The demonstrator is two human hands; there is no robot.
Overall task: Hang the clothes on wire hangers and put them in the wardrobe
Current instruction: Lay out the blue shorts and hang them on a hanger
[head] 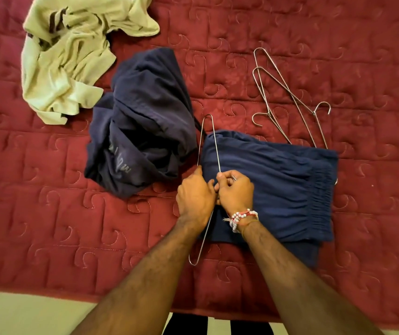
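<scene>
Folded navy trousers (278,187) with an elastic waistband lie on the red quilted bed (48,213), right of centre. A wire hanger (207,141) lies along their left edge, one end pointing away from me, the other end near the bed's front. My left hand (194,197) grips the hanger's left wire. My right hand (236,189), with a beaded bracelet at the wrist, pinches the hanger's right wire and hook at the trousers' edge. Both hands touch each other.
A crumpled dark navy garment (142,122) lies left of the hanger. A cream garment (72,56) is bunched at the far left. Two spare wire hangers (288,97) lie behind the trousers. The bed's front edge runs along the bottom, with pale floor (24,315) below.
</scene>
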